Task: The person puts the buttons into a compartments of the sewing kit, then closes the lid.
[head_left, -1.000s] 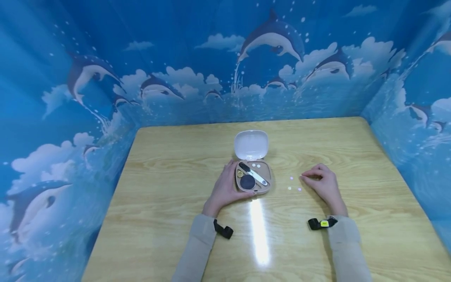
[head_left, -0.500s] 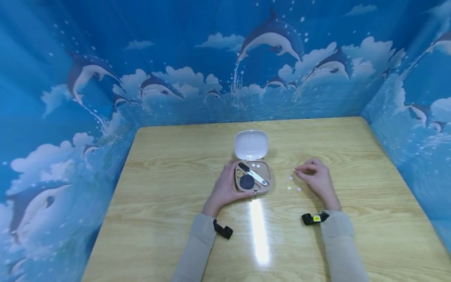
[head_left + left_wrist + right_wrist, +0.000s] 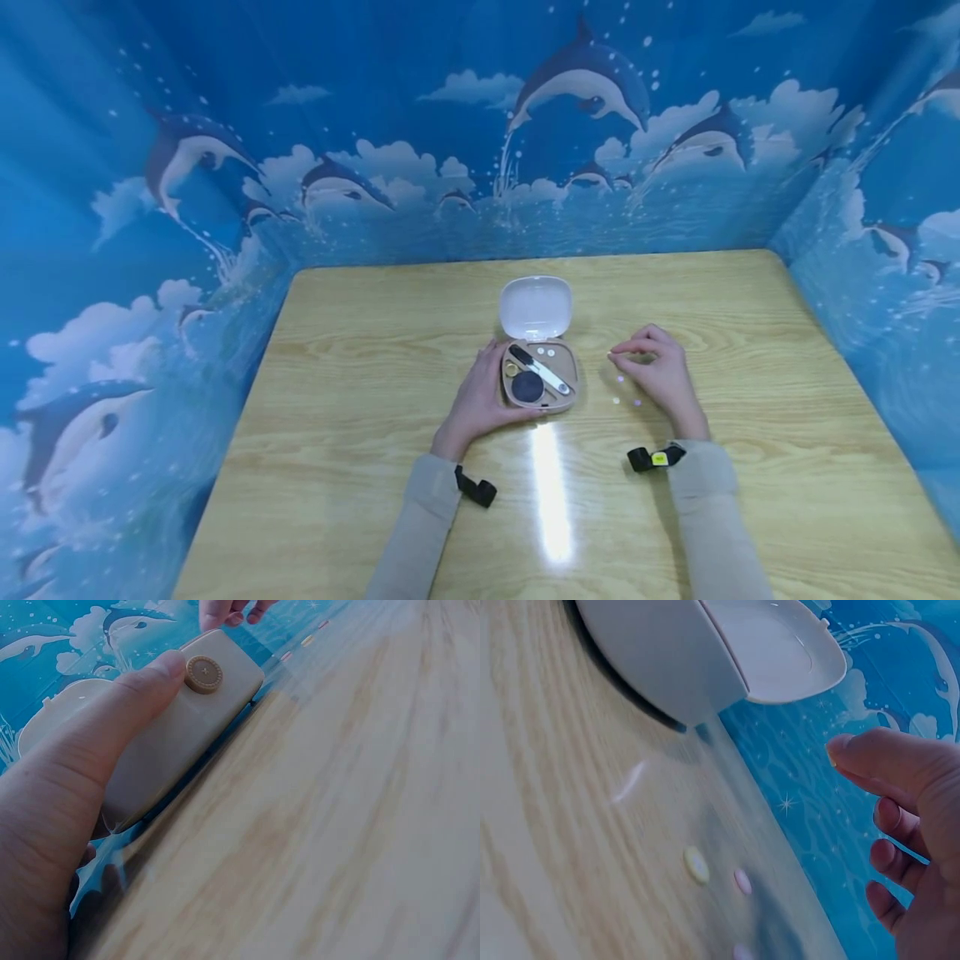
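A small beige case lies open at the table's middle, its white lid tipped back. Inside are a dark round disc, a black-and-silver tool and a few white tablets. My left hand grips the case's left side, the thumb lying by a round tan button. My right hand hovers just right of the case, thumb and forefinger drawn together; whether they pinch anything is too small to see. Three loose tablets lie on the wood under it.
The wooden table is walled on three sides by a blue dolphin-print backdrop. A bright strip of glare runs toward the near edge. Black straps sit at both wrists.
My right hand has moved left and slightly away from me, toward the open case. The left hand, the case and the three loose tablets have stayed put.
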